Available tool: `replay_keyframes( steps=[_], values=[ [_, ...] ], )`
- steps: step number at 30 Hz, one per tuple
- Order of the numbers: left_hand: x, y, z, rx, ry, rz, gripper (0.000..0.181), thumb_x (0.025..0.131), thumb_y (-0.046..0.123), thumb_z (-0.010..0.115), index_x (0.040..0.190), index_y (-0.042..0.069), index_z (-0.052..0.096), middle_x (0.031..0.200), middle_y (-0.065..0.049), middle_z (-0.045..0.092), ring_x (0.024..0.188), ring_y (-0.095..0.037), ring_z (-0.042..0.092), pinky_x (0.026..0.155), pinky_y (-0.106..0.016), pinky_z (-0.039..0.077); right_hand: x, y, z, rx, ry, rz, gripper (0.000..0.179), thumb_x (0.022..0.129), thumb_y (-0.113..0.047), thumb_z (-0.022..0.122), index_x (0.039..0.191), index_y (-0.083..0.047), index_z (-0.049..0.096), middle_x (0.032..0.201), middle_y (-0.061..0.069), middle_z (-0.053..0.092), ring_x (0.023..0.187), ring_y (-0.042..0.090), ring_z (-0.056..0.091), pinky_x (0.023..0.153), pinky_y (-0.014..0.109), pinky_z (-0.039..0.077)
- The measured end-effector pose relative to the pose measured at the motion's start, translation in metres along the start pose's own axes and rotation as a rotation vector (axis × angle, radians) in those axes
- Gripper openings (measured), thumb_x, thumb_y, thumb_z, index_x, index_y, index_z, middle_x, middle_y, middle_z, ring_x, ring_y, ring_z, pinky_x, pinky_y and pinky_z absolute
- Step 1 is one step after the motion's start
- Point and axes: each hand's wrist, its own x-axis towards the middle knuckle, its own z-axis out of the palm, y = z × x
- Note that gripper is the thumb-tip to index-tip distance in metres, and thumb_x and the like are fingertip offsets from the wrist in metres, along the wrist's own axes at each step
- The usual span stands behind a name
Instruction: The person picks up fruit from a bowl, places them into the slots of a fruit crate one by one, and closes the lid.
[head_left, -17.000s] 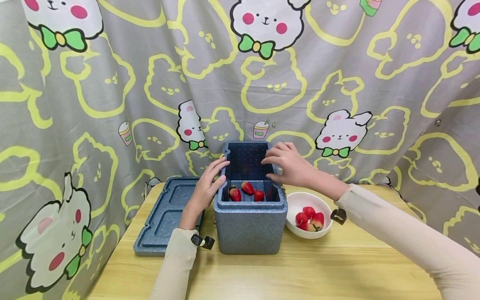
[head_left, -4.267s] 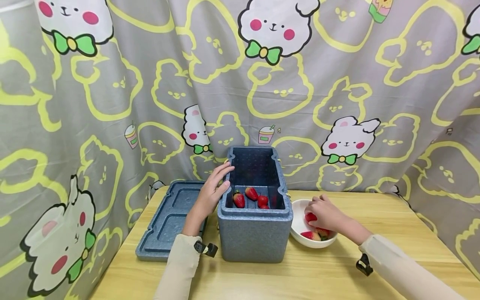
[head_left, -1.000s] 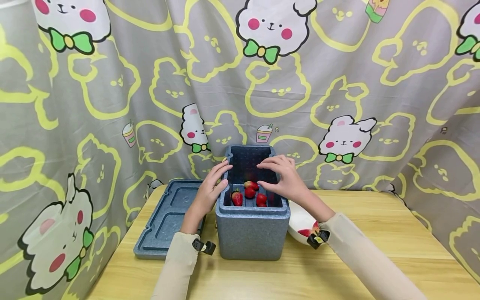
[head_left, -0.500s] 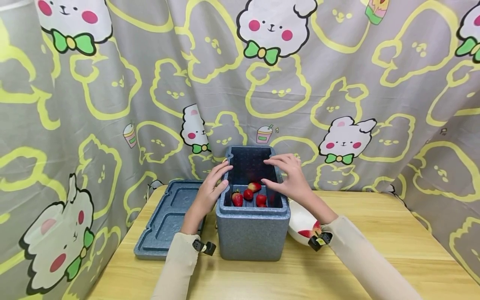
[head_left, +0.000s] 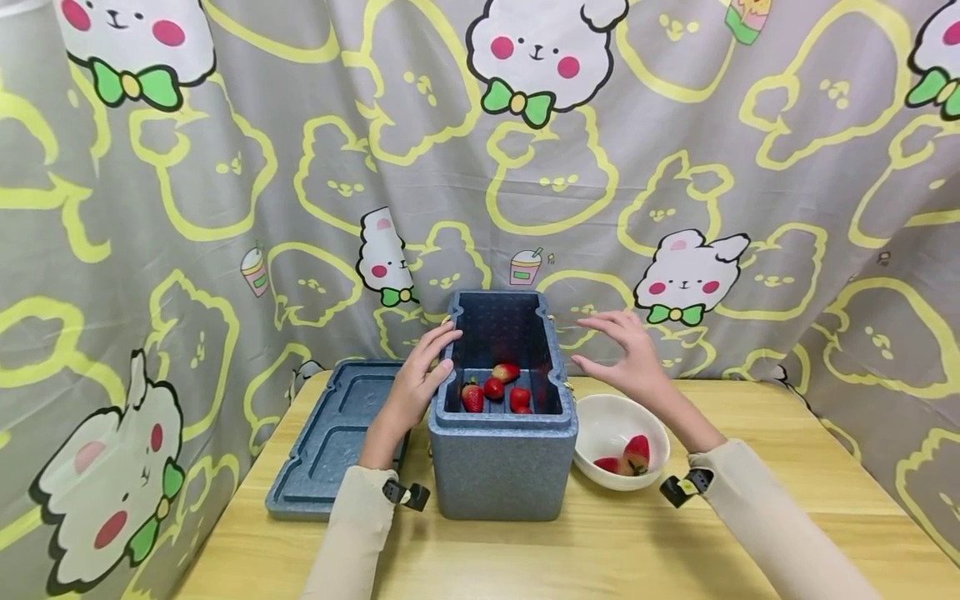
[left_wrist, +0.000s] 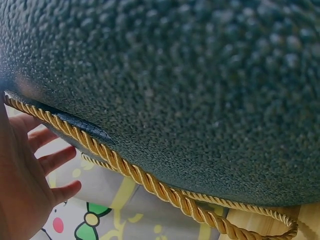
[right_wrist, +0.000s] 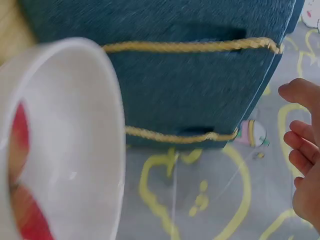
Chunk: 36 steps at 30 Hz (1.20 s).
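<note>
A grey foam box (head_left: 502, 471) stands uncovered at the middle of the table, with several red strawberries (head_left: 493, 388) on its floor. My left hand (head_left: 412, 385) rests on the box's left rim, its fingers lying over the edge. In the left wrist view that hand (left_wrist: 30, 175) is beside the box wall and a twisted gold cord (left_wrist: 150, 182). To the right of the box, my right hand (head_left: 630, 357) hangs in the air behind and above a white bowl (head_left: 592, 425), thumb and fingers apart, holding nothing. Two strawberries (head_left: 637, 451) lie in the bowl.
The box's grey lid (head_left: 337, 450) lies on the wooden table (head_left: 637, 550), left of the box and partly behind my left forearm. Gold cords (right_wrist: 190, 46) run along the box's right side. A patterned curtain (head_left: 555, 183) hangs close behind the table.
My right hand has moved from over the box to the right, fingers spread. Since the oldest frame, the box has gained strawberries and the bowl has fewer. My left hand stays on the rim.
</note>
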Motion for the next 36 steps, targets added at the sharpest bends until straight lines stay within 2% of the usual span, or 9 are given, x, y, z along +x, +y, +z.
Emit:
replay_keyframes(
  steps=[7,11,13,15,21,25,32,36],
  values=[
    [-0.001,0.002,-0.001,-0.005,0.007,-0.008,0.047,0.105,0.026,0.045,0.151,0.018,0.05,0.165,-0.003,0.035,0.152,-0.028,0.032,0.121,-0.063,0.025,-0.023,0.018,-0.012,-0.07,-0.139,0.031,0.05,0.071,-0.008,0.091,0.118,-0.006,0.074,0.116,0.014,0.069,0.105,0.027,0.052,0.084,0.045,0.041],
    [-0.002,0.002,-0.002,-0.005,0.009,-0.004,0.047,0.105,0.028,0.044,0.151,0.017,0.05,0.165,-0.004,0.035,0.152,-0.028,0.032,0.121,-0.063,0.025,-0.038,0.029,-0.015,-0.1,-0.25,0.039,0.047,0.072,-0.011,0.091,0.116,-0.008,0.075,0.115,0.012,0.07,0.107,0.029,0.055,0.089,0.054,0.045],
    [-0.002,0.002,-0.002,-0.006,0.01,-0.002,0.047,0.106,0.028,0.044,0.151,0.017,0.05,0.164,-0.004,0.035,0.152,-0.028,0.033,0.121,-0.062,0.025,-0.044,0.032,-0.015,-0.105,-0.302,0.045,0.045,0.073,-0.013,0.09,0.116,-0.009,0.075,0.114,0.011,0.07,0.11,0.031,0.057,0.094,0.061,0.044],
    [-0.002,0.002,-0.002,-0.005,0.01,0.0,0.047,0.106,0.029,0.044,0.151,0.016,0.05,0.164,-0.004,0.036,0.152,-0.028,0.033,0.122,-0.062,0.025,-0.051,0.035,-0.016,-0.11,-0.352,0.051,0.044,0.074,-0.014,0.09,0.114,-0.009,0.076,0.113,0.01,0.07,0.11,0.032,0.058,0.095,0.062,0.045],
    [-0.002,0.001,-0.002,-0.006,0.01,-0.004,0.047,0.106,0.028,0.043,0.151,0.014,0.05,0.164,-0.004,0.035,0.152,-0.028,0.033,0.121,-0.063,0.025,-0.063,0.037,-0.016,-0.117,-0.53,0.08,0.042,0.073,-0.02,0.092,0.11,-0.008,0.077,0.111,0.005,0.069,0.106,0.026,0.056,0.088,0.047,0.049],
    [-0.002,0.0,-0.002,-0.01,0.008,-0.003,0.048,0.106,0.028,0.043,0.151,0.015,0.05,0.165,-0.003,0.035,0.152,-0.028,0.032,0.121,-0.063,0.025,-0.069,0.039,-0.015,-0.129,-0.621,0.045,0.041,0.072,-0.022,0.092,0.107,-0.007,0.078,0.108,0.003,0.07,0.103,0.024,0.057,0.086,0.042,0.051],
    [-0.001,0.001,-0.001,0.001,0.004,0.005,0.047,0.105,0.029,0.044,0.151,0.019,0.049,0.165,-0.003,0.035,0.152,-0.028,0.033,0.121,-0.063,0.026,-0.079,0.042,-0.011,-0.154,-0.708,-0.024,0.035,0.071,-0.022,0.09,0.1,-0.006,0.078,0.102,0.002,0.07,0.093,0.019,0.055,0.078,0.035,0.045],
    [-0.001,0.001,-0.001,0.007,0.008,0.015,0.047,0.105,0.026,0.045,0.151,0.019,0.049,0.165,-0.004,0.036,0.152,-0.028,0.033,0.121,-0.063,0.026,-0.082,0.041,-0.008,-0.172,-0.725,-0.006,0.034,0.072,-0.025,0.09,0.099,-0.007,0.078,0.099,-0.001,0.07,0.092,0.018,0.054,0.078,0.035,0.044]
  ],
)
